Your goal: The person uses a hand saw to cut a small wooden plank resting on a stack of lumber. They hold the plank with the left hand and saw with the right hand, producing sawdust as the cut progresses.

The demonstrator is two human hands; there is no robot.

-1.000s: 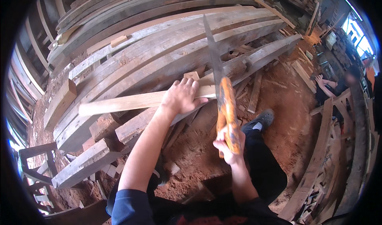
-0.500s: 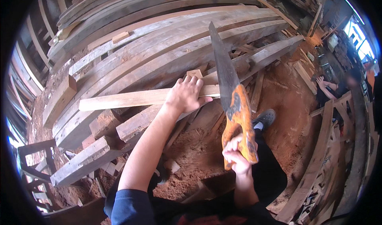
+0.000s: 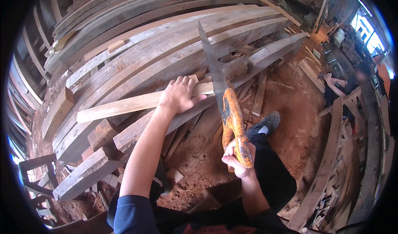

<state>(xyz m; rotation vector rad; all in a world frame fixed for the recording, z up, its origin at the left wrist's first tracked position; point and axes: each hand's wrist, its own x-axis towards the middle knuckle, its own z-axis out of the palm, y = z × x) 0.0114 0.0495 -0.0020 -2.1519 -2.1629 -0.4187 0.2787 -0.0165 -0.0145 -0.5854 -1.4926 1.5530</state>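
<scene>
My left hand presses down on and grips a pale wooden plank, which lies crosswise on stacked grey timbers near the middle of the view. My right hand is closed round the worn orange-yellow handle of a handsaw. The steel blade points away from me and crosses the plank's right end, just right of my left thumb. A small wood block shows behind my left hand, partly hidden by it.
Long weathered beams fill the back and left. Reddish sawdust-covered floor surrounds my feet. Loose boards are heaped at the right, where another person in dark clothing is low down behind some wood.
The saw first swung back toward me and to the right, then returned forward and leftward. My left hand stays on the plank. The whole view has shifted slightly.
</scene>
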